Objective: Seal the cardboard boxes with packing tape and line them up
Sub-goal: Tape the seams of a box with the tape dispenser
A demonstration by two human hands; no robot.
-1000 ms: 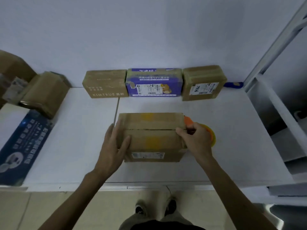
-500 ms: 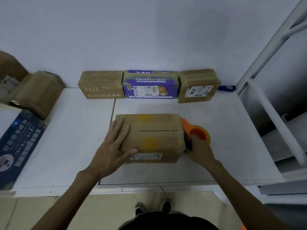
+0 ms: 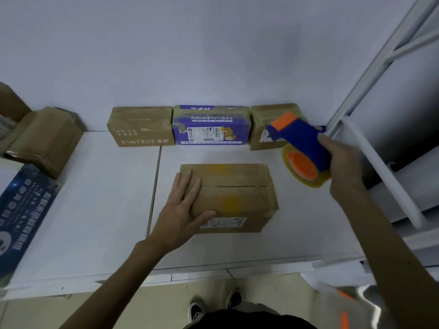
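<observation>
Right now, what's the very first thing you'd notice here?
The bright blue and orange tape dispenser, gripped in the right hand up in the air to the right of the plain cardboard box. The left hand lies flat on that box's left end. Behind it, against the wall, a purple box sits between two brown ones.

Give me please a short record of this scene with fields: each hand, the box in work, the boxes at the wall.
left hand: flat on the front box, open
right hand: holds the tape dispenser raised, right of the box
front box: flaps closed, centre seam visible
row at wall: brown KIMTRUE box, purple box, brown box, side by side
</observation>
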